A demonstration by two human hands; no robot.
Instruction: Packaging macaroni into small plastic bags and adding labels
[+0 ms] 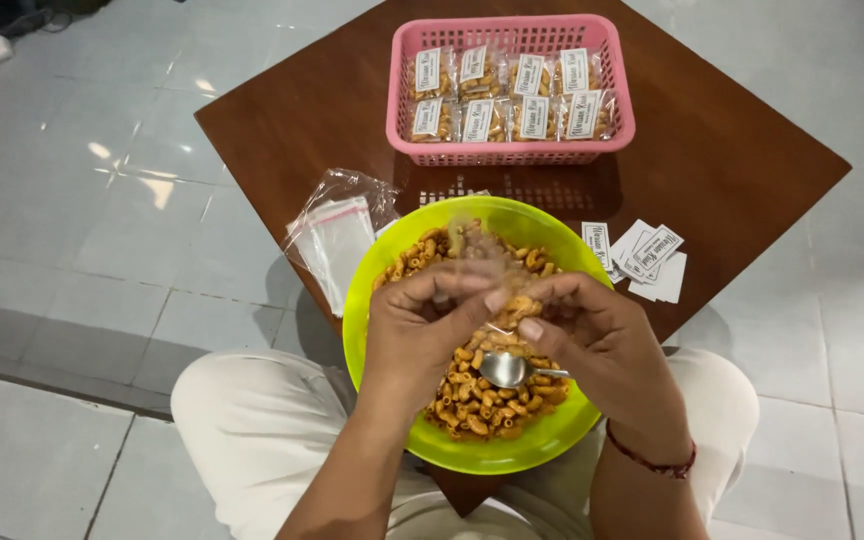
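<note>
A lime green bowl (392, 260) of orange-brown macaroni snacks (482, 400) rests on my lap against a low wooden table. Above the bowl, my left hand (422, 325) and my right hand (602, 335) together hold a small clear plastic bag (482, 265), pinching its mouth between fingers and thumbs. The bag is blurred and see-through, with some snacks inside. A metal spoon (507, 370) lies in the snacks just under my right hand.
The brown table (292, 110) carries a pink basket (512, 150) with several filled, labelled snack bags at the far side, a pile of empty clear bags (337, 235) at the left edge, and white paper labels (652, 260) at the right. Grey floor tiles surround it.
</note>
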